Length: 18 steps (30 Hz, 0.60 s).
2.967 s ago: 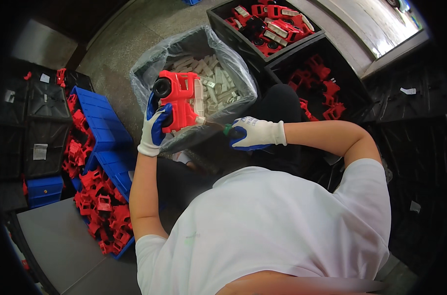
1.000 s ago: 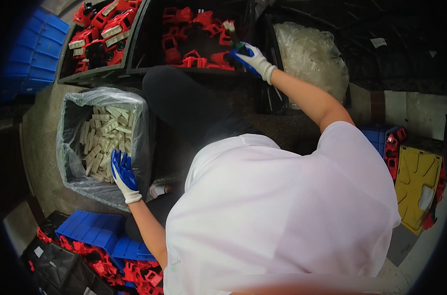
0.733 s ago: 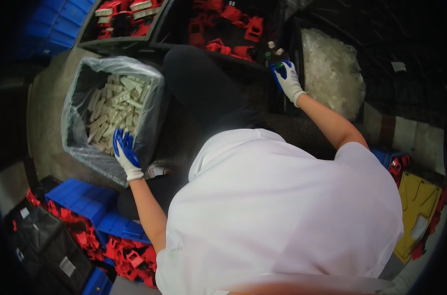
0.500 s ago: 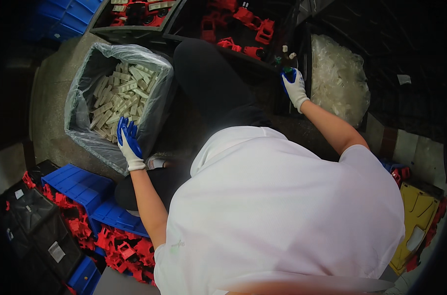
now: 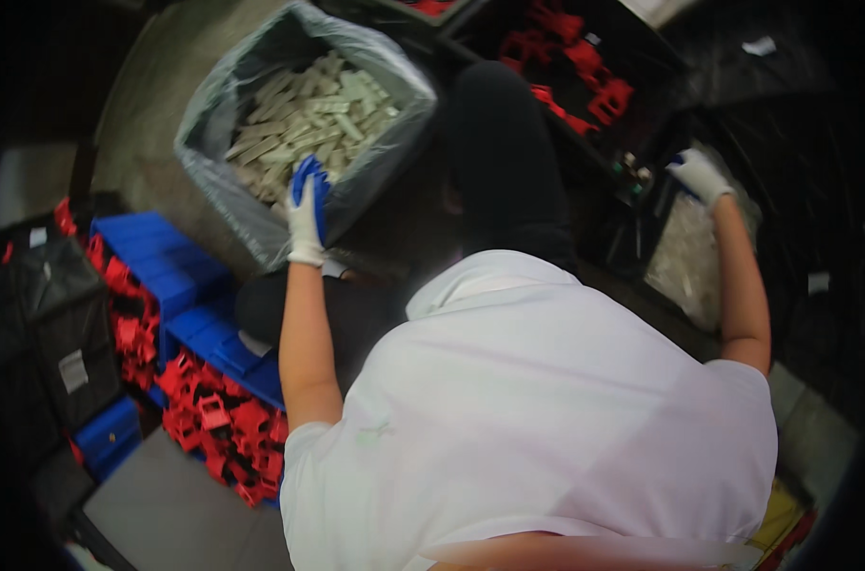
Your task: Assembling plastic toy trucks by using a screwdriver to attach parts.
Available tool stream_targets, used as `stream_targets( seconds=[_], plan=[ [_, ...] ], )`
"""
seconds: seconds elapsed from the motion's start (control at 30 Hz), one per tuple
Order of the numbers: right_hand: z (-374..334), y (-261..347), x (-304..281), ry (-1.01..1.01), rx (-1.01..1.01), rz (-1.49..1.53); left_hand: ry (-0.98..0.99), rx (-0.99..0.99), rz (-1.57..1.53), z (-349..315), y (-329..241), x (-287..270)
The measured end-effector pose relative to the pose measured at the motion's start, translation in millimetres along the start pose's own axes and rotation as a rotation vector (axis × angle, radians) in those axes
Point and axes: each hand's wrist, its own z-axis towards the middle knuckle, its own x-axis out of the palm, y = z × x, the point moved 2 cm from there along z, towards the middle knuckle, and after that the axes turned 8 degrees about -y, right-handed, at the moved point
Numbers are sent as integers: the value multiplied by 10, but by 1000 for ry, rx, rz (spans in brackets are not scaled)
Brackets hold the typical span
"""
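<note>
Pale strips [image 5: 304, 114] lay inside the lined bin [image 5: 245, 224], the left hand [image 5: 308, 209] over its near rim, fingers extended. Across a wide gap, the right hand [image 5: 701, 176], grip unclear, hung beside the clear bag [image 5: 685, 252], clear of the white-tipped items [image 5: 634, 173] it touched moments earlier.

You are working in what appears to be a factory assembly area or workshop, as shown by the parts kept in bulk around you: a plastic-lined bin [image 5: 228, 195] of pale pieces [image 5: 318, 109] at upper left of centre, a black crate [image 5: 651, 95] of red moulded parts at upper right, and blue crates [image 5: 166, 262] of red parts at lower left. Black containers [image 5: 56, 333] bearing paper labels [image 5: 72, 371] line the left edge.
</note>
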Motion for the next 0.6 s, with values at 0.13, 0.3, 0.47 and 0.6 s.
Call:
stream_targets(
  seconds=[0.13, 0.3, 0.47, 0.6],
  plan=[
    [1175, 458, -438, -327, -333, -125, 98, 319, 629, -50, 158, 115],
    [2082, 2014, 455, 248, -189, -105, 16, 640, 1474, -392, -18, 409],
    [2775, 2060, 2113, 405, -96, -51, 67, 602, 1232, -254, -91, 400],
    [3189, 1554, 2385, 677, -58, -253, 35, 420, 679, -155, -41, 287]
  ],
)
